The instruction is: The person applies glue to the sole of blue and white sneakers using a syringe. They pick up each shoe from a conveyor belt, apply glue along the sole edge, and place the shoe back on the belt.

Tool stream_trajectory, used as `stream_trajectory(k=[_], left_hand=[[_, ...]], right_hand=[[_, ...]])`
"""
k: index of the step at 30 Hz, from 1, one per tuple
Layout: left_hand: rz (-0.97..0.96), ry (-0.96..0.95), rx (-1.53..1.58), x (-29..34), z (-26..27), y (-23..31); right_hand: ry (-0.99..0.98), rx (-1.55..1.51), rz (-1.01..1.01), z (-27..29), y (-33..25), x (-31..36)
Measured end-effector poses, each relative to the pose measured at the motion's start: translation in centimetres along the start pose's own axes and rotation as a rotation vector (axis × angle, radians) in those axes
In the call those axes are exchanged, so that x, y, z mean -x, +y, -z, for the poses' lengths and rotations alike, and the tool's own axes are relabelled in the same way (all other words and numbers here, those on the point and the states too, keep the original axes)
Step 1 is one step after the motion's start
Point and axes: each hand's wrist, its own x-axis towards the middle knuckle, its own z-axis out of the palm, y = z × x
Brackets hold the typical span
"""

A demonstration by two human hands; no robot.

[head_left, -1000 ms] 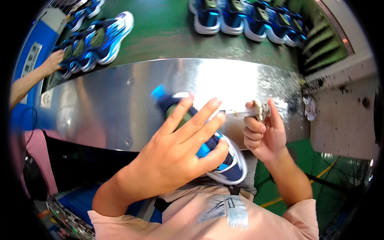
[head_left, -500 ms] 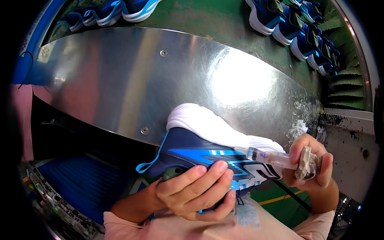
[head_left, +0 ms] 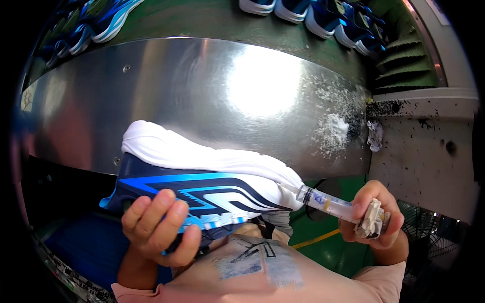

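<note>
A navy and blue sneaker [head_left: 166, 189] with a thick white sole [head_left: 202, 155] lies on its side in the air, sole facing the metal bench, toe to the right. My left hand [head_left: 159, 230] is closed around its upper near the laces and collar. My right hand [head_left: 376, 212] grips a clear plastic syringe [head_left: 326, 203] and also a crumpled whitish wad [head_left: 370, 219] by the plunger end. The syringe's thin tip meets the seam between sole and upper at the toe; whether it touches is hard to tell.
A shiny metal bench plate [head_left: 166, 91] spans the middle, with white crumbs [head_left: 333, 129] at its right. Beyond it, a green belt [head_left: 192, 20] carries similar sneakers [head_left: 323, 20] in rows. A crumpled scrap [head_left: 375, 135] sits by the stained panel [head_left: 419, 146]. A fan [head_left: 429, 235] stands at lower right.
The sneaker and my left hand have moved left in view, and the view itself has shifted. The syringe tip has gone from the shoe's side panel to the seam at the toe.
</note>
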Motion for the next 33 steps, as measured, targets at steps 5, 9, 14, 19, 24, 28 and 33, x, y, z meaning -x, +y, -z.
stream_trajectory(k=[5,9,14,19,24,28,33], left_hand=[[0.044,-0.042,-0.007,-1.5,0.3,0.3],[0.023,-0.080,-0.024,-3.6,0.6,0.2],[-0.023,-0.145,0.012,-6.5,0.5,0.2],[-0.002,-0.174,0.052,-8.5,-0.1,-0.1],[0.074,-0.221,0.135,-11.0,-0.8,-0.4],[0.120,-0.319,0.232,-13.6,-1.8,-1.3],[0.273,-0.561,0.389,-17.0,-1.7,-3.1]], right_hand=[[0.018,-0.188,0.093,1.2,2.9,1.6],[0.077,-0.330,0.135,1.6,4.9,2.1],[0.087,-0.435,0.192,1.9,6.5,2.0],[0.134,-0.446,0.243,0.7,6.2,1.5],[0.146,-0.331,0.341,0.2,7.0,0.9],[0.198,-0.275,0.381,-0.2,8.1,-0.1],[0.209,-0.269,0.471,-0.7,9.1,-0.7]])
